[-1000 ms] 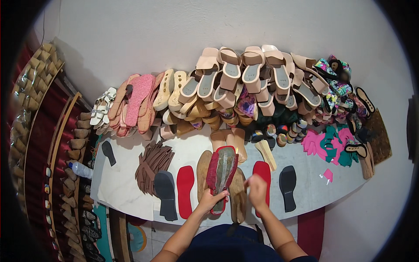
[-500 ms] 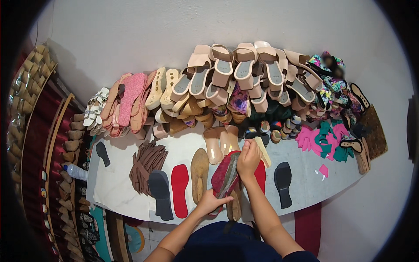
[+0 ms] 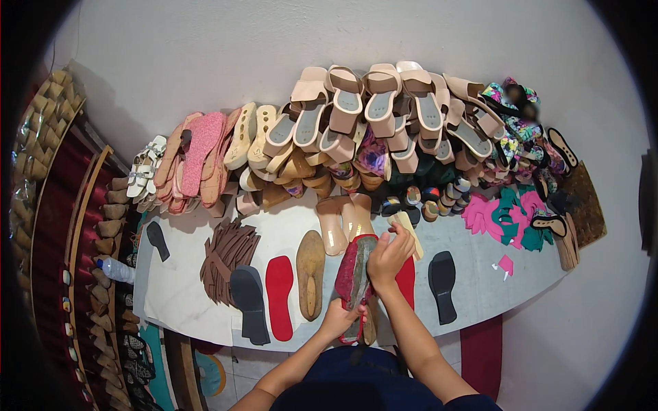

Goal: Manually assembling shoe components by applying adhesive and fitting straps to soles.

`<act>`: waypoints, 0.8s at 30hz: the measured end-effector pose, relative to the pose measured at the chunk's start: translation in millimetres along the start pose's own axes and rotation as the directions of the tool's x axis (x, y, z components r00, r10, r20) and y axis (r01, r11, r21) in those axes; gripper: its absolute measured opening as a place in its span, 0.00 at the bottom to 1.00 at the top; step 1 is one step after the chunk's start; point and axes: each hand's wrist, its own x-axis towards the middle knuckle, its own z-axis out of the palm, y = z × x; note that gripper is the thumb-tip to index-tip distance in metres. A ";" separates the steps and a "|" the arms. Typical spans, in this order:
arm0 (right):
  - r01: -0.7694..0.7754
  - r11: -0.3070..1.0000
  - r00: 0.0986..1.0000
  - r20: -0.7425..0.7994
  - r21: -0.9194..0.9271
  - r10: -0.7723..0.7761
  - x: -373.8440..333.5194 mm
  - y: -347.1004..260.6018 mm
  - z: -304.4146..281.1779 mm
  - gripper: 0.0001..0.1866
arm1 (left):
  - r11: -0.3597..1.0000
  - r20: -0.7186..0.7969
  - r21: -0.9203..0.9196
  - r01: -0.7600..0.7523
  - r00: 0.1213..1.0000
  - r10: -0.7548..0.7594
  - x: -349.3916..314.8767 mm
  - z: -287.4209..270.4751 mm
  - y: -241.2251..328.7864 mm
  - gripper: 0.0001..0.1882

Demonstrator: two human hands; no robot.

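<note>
My left hand is wrapped round the lower end of a red shoe upper with a worn grey strip along its middle. It looks stretched over a form, though I cannot make out the inside. My right hand rests against its upper right edge, fingers loosely bent and apart. Under the piece, partly hidden, lies a wooden shoe last. Another wooden last is on the table to the left, beside a red insole and dark grey soles. A second red insole is half covered by my right arm.
Beige heeled sandals are piled along the wall. Brown strips lie at left, pink and green scraps at right. A dark sole is right of my arm. Shelves of lasts and a plastic bottle stand left.
My right hand's fingers have loosened from their pinch at the top of the red shoe upper and spread. The upper has turned slightly more upright in my left hand.
</note>
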 end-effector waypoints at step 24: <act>0.263 0.965 0.948 0.195 -0.023 -0.253 -30.4 -35.9 11.9 0.19 | 0.970 -0.222 0.108 0.216 0.957 -0.188 1.8 -25.2 -65.2 0.37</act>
